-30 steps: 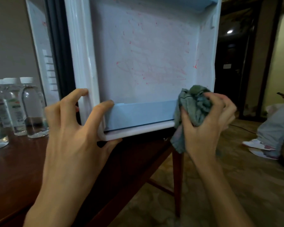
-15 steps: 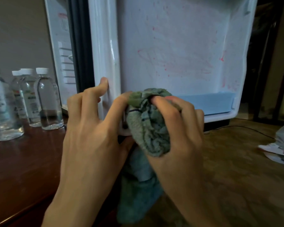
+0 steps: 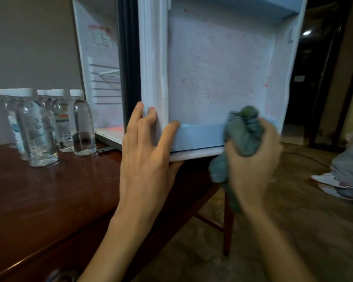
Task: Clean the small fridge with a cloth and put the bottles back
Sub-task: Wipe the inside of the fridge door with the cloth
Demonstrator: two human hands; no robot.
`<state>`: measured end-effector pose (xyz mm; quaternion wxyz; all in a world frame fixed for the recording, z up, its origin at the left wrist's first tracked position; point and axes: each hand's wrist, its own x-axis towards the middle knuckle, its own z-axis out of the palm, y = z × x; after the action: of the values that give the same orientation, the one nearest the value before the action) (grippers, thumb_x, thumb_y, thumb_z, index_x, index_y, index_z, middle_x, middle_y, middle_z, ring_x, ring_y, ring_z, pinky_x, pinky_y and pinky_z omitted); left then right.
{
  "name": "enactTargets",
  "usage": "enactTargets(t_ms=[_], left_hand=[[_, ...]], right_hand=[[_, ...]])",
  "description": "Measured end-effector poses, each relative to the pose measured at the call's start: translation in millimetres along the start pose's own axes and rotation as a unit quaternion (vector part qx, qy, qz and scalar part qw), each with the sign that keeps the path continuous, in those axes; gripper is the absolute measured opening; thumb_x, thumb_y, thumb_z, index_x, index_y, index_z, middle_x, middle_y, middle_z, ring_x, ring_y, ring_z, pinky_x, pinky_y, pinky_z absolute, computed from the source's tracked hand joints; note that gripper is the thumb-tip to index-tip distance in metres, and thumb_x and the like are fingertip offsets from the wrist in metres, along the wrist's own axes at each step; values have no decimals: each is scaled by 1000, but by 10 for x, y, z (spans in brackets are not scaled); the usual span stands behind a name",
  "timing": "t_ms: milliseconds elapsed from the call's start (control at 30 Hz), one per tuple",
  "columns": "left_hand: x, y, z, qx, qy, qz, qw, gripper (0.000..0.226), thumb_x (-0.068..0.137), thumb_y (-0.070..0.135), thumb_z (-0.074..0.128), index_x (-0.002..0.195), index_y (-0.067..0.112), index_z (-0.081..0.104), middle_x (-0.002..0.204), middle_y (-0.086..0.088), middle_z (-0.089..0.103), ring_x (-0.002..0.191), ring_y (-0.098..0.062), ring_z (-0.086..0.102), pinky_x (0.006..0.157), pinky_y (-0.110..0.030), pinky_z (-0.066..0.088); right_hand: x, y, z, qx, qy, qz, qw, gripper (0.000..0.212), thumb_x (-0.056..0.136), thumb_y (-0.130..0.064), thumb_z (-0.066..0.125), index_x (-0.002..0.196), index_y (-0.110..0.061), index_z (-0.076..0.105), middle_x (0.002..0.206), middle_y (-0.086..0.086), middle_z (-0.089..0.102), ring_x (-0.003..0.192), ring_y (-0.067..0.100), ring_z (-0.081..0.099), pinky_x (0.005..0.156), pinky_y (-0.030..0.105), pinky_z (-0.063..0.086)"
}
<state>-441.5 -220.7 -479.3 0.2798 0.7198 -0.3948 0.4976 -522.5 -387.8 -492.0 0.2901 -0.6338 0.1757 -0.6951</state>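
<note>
Your right hand has a bunched grey-green cloth balled tight in its fist, pressed on the pale blue shelf rail at the 4 o'clock corner of the open fridge door. A loose tail of cloth hangs below the door's bottom edge. Your left hand grips the door's 7 o'clock corner, fingers spread over the white gasket, thumb under the rim. Red smears mark the door liner. Inside the fridge, at 10 o'clock, a red-bordered sticker is too blurred to read. The bottles stand clustered at 9 o'clock on the dark wooden table; their labels are unreadable. The table's edge runs under the door; open floor lies at 4 o'clock.
</note>
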Motion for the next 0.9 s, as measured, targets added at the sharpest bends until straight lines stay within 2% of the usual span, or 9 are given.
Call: enactTargets(t_ms=[33,67,133,233,300,467,533,700,900], left_hand=[[-1,1,-7,-4,-2,-1,1000,63,74,25,86,130,11,59,141,-24,42,146,-40,21,114,-47,26],[-4,4,-12,-10,-2,-4,1000,61,76,24,84,130,11,59,141,-25,42,146,-41,20,114,-47,26],[1,8,-22,-17,2,-8,1000,55,81,21,79,130,10,58,143,-26,41,147,-40,19,113,-46,25],[17,-6,-42,6,-6,-2,1000,55,82,27,78,131,11,57,143,-25,41,147,-40,20,111,-46,27],[16,-19,-59,15,-12,5,1000,59,79,33,81,130,14,58,141,-24,44,147,-41,21,109,-48,30],[17,-13,-84,17,-22,7,1000,67,73,31,85,131,12,58,140,-26,44,147,-42,20,106,-52,34],[27,-4,-92,18,-26,9,999,68,72,31,86,130,12,58,139,-27,44,146,-43,20,104,-55,35],[22,19,-120,20,-26,9,999,68,71,32,86,130,12,58,138,-27,45,145,-44,23,100,-59,35],[29,4,-101,10,-18,8,1000,64,77,39,77,130,11,58,138,-29,43,143,-45,25,102,-60,31]], right_hand=[[-141,-136,45,-6,-26,-31,999,63,73,-17,78,131,-20,53,126,1,52,119,22,47,99,14,38],[-274,-272,84,-30,-53,-84,995,61,75,-18,79,130,-18,54,126,5,52,116,23,46,96,11,35],[-426,-445,141,-77,-100,-189,974,55,79,-24,78,129,-16,56,127,11,52,109,28,45,93,21,35],[-341,-393,122,-122,-132,-254,951,56,81,-26,77,132,-18,53,128,14,51,103,32,45,88,36,42],[-205,-208,13,-145,-137,-241,950,62,80,-24,78,134,-20,49,129,14,48,106,34,45,90,40,42],[406,360,-446,-195,-114,-67,972,68,83,-20,72,143,-16,41,132,14,43,120,32,40,104,46,40],[525,443,-531,-226,-127,-77,963,70,84,-23,71,145,-16,38,132,13,43,120,31,39,104,44,39],[631,460,-588,-248,-149,-96,952,67,81,-30,70,141,-18,42,123,11,52,109,30,45,90,38,40],[793,364,-768,-200,-232,-60,950,49,79,-37,67,122,-25,45,109,3,62,97,25,59,77,33,47]])
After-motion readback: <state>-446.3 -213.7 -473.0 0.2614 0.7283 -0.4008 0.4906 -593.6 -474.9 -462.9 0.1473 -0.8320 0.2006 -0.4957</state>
